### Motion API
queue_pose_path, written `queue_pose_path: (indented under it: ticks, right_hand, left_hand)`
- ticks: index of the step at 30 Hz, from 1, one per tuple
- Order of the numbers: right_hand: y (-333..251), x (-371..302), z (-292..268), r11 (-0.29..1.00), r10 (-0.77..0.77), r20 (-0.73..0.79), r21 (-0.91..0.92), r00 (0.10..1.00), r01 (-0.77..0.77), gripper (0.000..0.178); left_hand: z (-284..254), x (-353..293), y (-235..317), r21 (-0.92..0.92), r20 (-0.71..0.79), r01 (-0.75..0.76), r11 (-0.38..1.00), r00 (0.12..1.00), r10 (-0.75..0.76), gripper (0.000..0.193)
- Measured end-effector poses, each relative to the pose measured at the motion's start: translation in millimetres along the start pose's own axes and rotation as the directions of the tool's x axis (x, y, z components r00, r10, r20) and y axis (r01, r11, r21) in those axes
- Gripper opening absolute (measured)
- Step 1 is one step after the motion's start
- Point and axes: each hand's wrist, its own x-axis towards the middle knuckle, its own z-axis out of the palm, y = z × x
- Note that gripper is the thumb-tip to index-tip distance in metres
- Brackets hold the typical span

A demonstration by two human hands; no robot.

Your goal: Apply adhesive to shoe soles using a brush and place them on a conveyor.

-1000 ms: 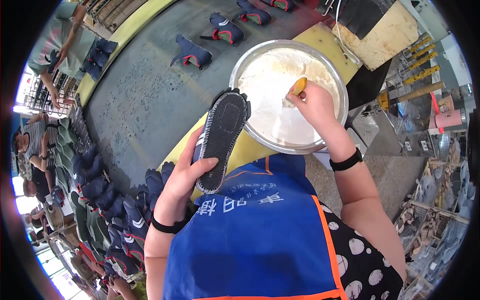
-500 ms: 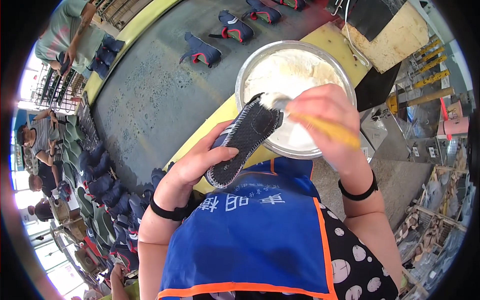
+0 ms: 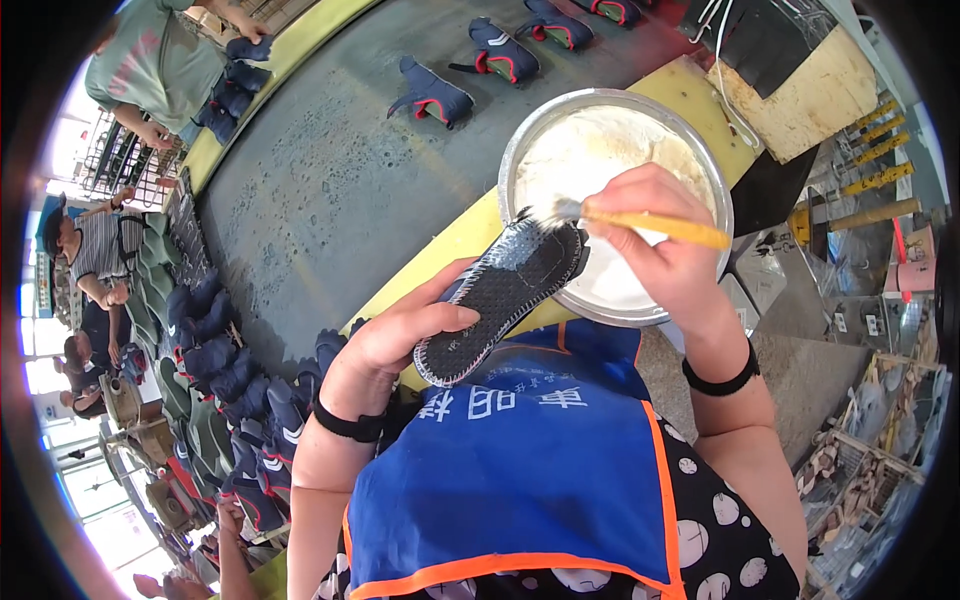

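My left hand [image 3: 410, 325] grips a dark shoe upper [image 3: 490, 308] sole side up, thumb lying on its black underside. White stitching runs round the rim of that underside. In my right hand [image 3: 655, 240] is a brush [image 3: 660, 225] with a yellow wooden handle, fingers closed round it. Its pale, white-coated bristles touch the toe end of the underside, where a wet, whitish film shows. Just beyond and below the brush stands a metal bowl [image 3: 515, 150] holding a thick white paste [image 3: 590, 150].
Several navy shoe uppers with red trim [image 3: 432, 95] lie on the grey belt [image 3: 300, 190], which has yellow borders. More uppers [image 3: 225, 370] and green sole-shaped pieces [image 3: 150, 260] are heaped at the left. Co-workers [image 3: 150, 70] stand along the far left. A rack [image 3: 860, 460] is at the right.
The brush has spread a whitish wet film over the toe end of the underside. The view has shifted, and the far co-worker's hand has moved to the uppers on the belt's edge.
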Motion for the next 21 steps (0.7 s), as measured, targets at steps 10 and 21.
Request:
queue_pose_path:
  ticks: [10,21]
  right_hand:
    - [-1,-9,10,0.965,0.228,-0.121,-0.102,0.966,-0.241,0.011]
    - [-9,-12,29,0.96,0.214,-0.262,-0.12,0.941,-0.252,0.013]
  left_hand:
    - [-8,1,-20,0.106,0.012,-0.191,0.976,0.981,0.191,0.076]
    - [5,-3,-32,0.317,-0.066,-0.276,0.907,0.948,0.312,0.077]
